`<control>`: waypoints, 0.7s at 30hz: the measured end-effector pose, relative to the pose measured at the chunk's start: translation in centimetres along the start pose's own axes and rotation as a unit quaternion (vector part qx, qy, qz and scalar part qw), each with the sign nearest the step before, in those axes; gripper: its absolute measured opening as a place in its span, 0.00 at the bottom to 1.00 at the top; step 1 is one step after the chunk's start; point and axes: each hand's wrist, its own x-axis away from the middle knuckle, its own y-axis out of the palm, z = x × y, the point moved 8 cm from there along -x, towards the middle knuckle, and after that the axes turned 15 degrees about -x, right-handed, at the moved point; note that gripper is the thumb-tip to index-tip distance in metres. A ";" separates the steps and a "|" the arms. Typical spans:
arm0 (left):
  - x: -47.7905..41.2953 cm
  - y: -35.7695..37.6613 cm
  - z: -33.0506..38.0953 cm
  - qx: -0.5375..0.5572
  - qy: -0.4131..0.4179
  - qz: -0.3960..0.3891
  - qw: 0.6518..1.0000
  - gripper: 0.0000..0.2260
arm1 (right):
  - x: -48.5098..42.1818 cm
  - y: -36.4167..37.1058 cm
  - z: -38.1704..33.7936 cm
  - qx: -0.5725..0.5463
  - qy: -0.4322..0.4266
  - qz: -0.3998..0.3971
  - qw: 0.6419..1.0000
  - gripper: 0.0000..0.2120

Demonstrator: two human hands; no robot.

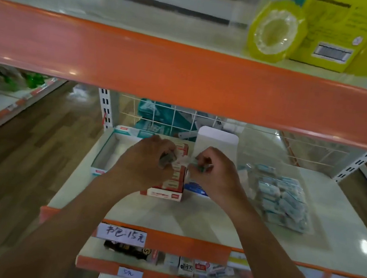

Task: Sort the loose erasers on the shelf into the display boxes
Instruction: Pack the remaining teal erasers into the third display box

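- Head view, centre of frame: the left hand (151, 160) is curled round a grey piece (167, 159); a pale, green-edged eraser (197, 166) is pinched by the right hand (214, 173). Both are held over the red display box (169, 187).
- Step in hand, as judged: the eraser is best laid flat, aligned with the row already boxed, then pressed level.
- Counted: two hands; three boxes, namely the red one, an empty teal-trimmed box (106, 152) and a partly hidden blue box (196, 190); one clear bag (282, 198) of erasers at right, too blurred to count.

shelf edge (186, 74) orange | display box (173, 185) red-white | tape roll (277, 31) yellow | bagged erasers (284, 201) blue-white
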 end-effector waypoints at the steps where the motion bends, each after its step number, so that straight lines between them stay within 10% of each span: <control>1: 0.0 -0.1 -0.8 0.005 0.001 0.001 1.000 0.12 | -0.2 0.7 -0.4 0.014 -0.009 0.000 1.000 0.11; 21: -2.4 2.6 -13.2 -0.007 -0.017 -0.047 0.999 0.15 | -5.2 11.1 -3.4 0.203 -0.062 -0.047 0.976 0.14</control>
